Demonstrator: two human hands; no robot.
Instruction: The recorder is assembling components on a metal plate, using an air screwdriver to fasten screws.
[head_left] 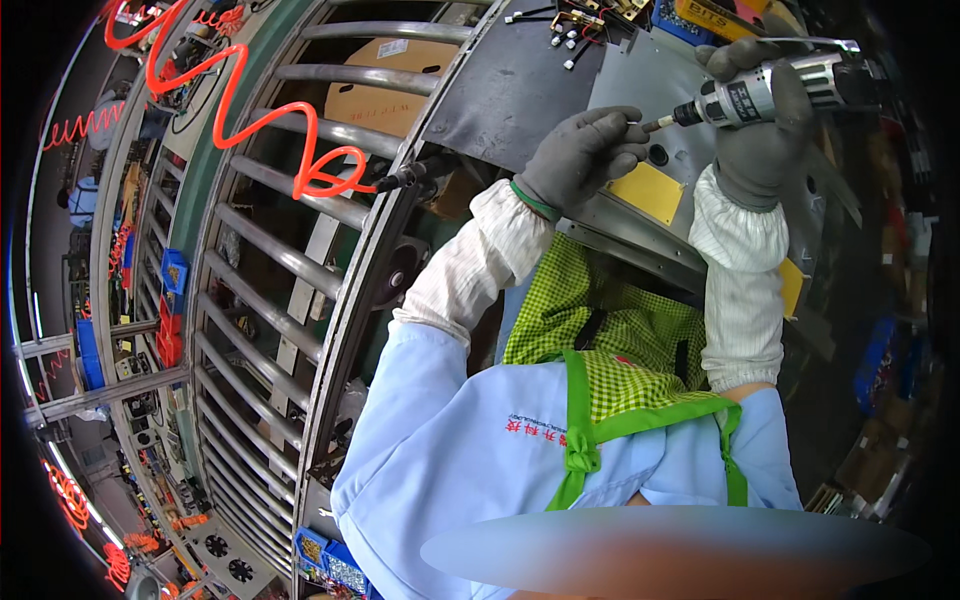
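My right hand (765, 150), in a grey glove, is closed round a silver and black power screwdriver (737, 103) held nearly level, its bit pointing left. At the bit's tip (660, 124) is my left hand (585, 150), also gloved in grey, with a green band at the wrist. Its fingers are curled together in a pinch beside the tip. Whatever lies between them is too small to make out. Below the two hands a grey sheet-metal panel (590, 212) carries a yellow label (647, 192).
A roller conveyor (290, 262) runs along my left, with a cardboard box (380, 100) under its rollers. An orange coiled air hose (240, 125) hangs over it. Small connectors and wires (575, 28) lie on a dark sheet (490, 90) beyond my left hand. Blue parts bins (345, 570) stand lower left.
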